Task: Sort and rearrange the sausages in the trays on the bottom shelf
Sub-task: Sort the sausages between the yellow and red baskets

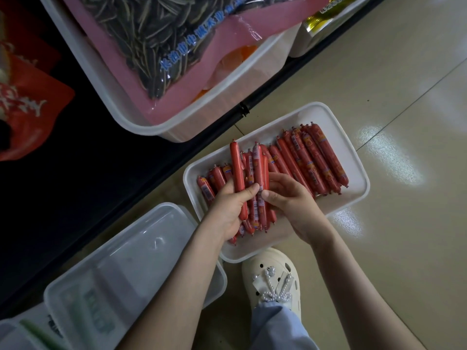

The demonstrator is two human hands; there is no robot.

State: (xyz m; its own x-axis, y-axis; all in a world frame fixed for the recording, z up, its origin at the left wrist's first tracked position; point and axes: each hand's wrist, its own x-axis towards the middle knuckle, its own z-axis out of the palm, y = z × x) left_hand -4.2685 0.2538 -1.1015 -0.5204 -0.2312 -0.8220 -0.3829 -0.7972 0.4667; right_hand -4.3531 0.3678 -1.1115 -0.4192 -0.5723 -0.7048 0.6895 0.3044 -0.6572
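A white tray lies on the tiled floor with several red sausages in it. A neat row of sausages fills its right half, side by side. Over the tray's left half, both hands hold a bundle of sausages between them. My left hand grips the bundle from the left, thumb across one long sausage. My right hand pinches it from the right. A few loose sausages lie at the tray's left end.
A clear lidded tub sits on the floor at lower left. On the dark bottom shelf stands a white bin holding a pink bag of sunflower seeds. My white clog touches the tray's near edge.
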